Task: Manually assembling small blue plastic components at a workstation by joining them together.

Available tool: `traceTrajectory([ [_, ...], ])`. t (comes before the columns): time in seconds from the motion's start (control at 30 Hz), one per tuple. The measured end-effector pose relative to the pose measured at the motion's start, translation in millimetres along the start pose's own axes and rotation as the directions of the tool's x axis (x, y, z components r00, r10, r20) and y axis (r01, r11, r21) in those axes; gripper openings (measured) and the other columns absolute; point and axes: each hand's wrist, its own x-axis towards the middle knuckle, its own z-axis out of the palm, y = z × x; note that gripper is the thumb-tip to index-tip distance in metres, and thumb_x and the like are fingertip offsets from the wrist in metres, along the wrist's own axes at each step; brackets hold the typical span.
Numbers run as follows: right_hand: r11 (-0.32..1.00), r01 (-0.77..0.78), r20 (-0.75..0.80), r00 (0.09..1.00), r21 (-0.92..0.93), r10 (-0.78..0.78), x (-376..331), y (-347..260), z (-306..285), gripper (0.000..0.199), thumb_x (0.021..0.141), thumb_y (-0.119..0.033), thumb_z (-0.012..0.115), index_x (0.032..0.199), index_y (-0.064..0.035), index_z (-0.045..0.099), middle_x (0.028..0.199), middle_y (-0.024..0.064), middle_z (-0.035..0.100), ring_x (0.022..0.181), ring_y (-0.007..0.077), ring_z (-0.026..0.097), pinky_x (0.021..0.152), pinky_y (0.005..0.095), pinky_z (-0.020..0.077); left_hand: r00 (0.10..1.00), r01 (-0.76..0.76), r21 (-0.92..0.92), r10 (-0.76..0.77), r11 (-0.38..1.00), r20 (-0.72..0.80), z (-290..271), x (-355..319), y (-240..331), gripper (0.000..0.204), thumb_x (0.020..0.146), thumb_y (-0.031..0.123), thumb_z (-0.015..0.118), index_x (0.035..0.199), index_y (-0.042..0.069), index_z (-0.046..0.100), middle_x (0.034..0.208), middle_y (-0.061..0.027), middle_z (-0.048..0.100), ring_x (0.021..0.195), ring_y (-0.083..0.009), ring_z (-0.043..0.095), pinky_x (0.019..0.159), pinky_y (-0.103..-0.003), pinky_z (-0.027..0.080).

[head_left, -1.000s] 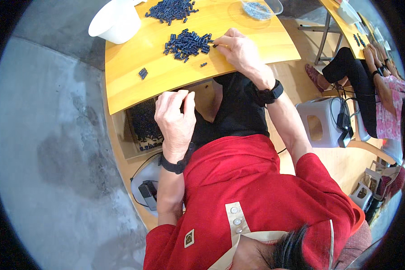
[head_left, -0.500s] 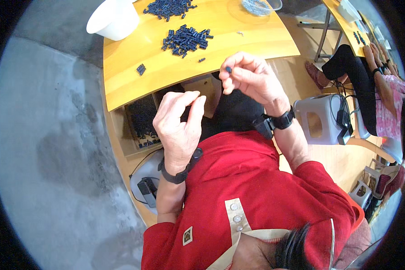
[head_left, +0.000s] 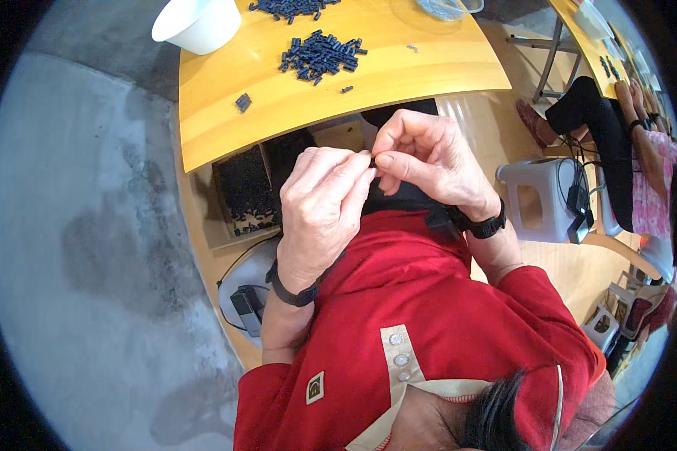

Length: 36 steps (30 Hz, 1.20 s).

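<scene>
My left hand (head_left: 322, 199) and my right hand (head_left: 435, 164) meet just off the table's near edge, above my lap. Between thumb and forefinger, the right hand pinches a small dark blue piece (head_left: 373, 162), mostly covered by the fingertips. The left fingertips are pinched together against it; whatever else they hold is hidden. Beyond the hands, a pile of short dark blue cylindrical pieces (head_left: 320, 56) lies on the yellow table (head_left: 421, 64). One loose piece (head_left: 347, 89) rests nearer the edge, and a small cluster of pieces (head_left: 243, 102) sits to the left.
A white tub (head_left: 199, 26) stands at the table's far left, beside another dark pile (head_left: 293, 7). A clear container (head_left: 450, 7) is at the far right. Below the table, a box (head_left: 244, 188) holds dark pieces. A white stool (head_left: 538, 195) and another person (head_left: 651, 169) are to the right.
My hands have come together from apart, the left moving right and the right moving slightly down. The small dark piece now sits between both hands' fingertips. The view has shifted slightly.
</scene>
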Motion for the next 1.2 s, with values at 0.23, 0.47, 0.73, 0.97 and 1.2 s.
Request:
traceTrajectory([
  [0.23, 0.99, -0.058, -0.012, 0.998, -0.128, 0.056, 1, 1, 4, 0.009, 0.093, -0.01, 0.063, 0.091, -0.0019, 0.061, 0.077, 0.0013, 0.063, 0.064, 0.0056, 0.059, 0.057, 0.0209, 0.0505, 0.965, 0.257, -0.241, -0.236, 0.936, 0.115, 4, -7, -12, 0.012, 0.078, -0.006, 0.072, 0.089, -0.003, 0.068, 0.081, -0.008, 0.065, 0.072, -0.0139, 0.061, 0.063, -0.027, 0.048],
  [0.47, 0.995, -0.063, 0.022, 0.998, -0.076, 0.065, 4, 7, 4, 0.008, 0.093, -0.01, 0.063, 0.092, -0.0026, 0.06, 0.076, 0.0001, 0.063, 0.063, 0.0046, 0.056, 0.055, 0.0203, 0.0482, 0.933, 0.361, -0.394, -0.329, 0.845, 0.148, 8, -14, -17, 0.01, 0.08, -0.007, 0.071, 0.089, -0.003, 0.068, 0.08, -0.0025, 0.061, 0.071, -0.0085, 0.054, 0.062, -0.021, 0.042],
  [0.73, 0.663, -0.14, -0.499, 0.774, -0.735, -0.39, 40, 38, -65, 0.013, 0.084, -0.017, 0.07, 0.089, -0.0049, 0.069, 0.081, 0.0113, 0.069, 0.074, 0.0232, 0.067, 0.067, 0.0344, 0.052, 0.925, 0.362, -0.424, -0.377, 0.83, 0.053, 11, -18, -22, 0.007, 0.086, -0.005, 0.067, 0.092, -0.002, 0.065, 0.084, -0.0001, 0.056, 0.074, -0.0059, 0.05, 0.066, -0.019, 0.04],
  [0.97, 0.376, -0.368, -0.521, 0.687, -0.85, -0.506, 79, 56, -120, 0.022, 0.083, -0.03, 0.07, 0.088, -0.0089, 0.072, 0.088, 0.0122, 0.068, 0.081, 0.0306, 0.067, 0.072, 0.0418, 0.0518, 0.925, 0.364, -0.38, -0.377, 0.851, 0.041, 12, -14, -19, 0.006, 0.086, -0.003, 0.067, 0.092, -0.001, 0.066, 0.083, 0.0001, 0.057, 0.073, -0.0059, 0.05, 0.066, -0.02, 0.041],
  [1.2, 0.338, -0.368, -0.493, 0.736, -0.866, -0.464, 91, 69, -123, 0.022, 0.084, -0.031, 0.068, 0.086, -0.0093, 0.071, 0.088, 0.0133, 0.067, 0.081, 0.0327, 0.066, 0.072, 0.0434, 0.0515, 0.935, 0.336, -0.35, -0.354, 0.874, 0.016, 9, -14, -18, 0.007, 0.086, -0.002, 0.068, 0.092, -0.001, 0.066, 0.083, -0.0009, 0.058, 0.073, -0.0069, 0.05, 0.066, -0.02, 0.041],
])
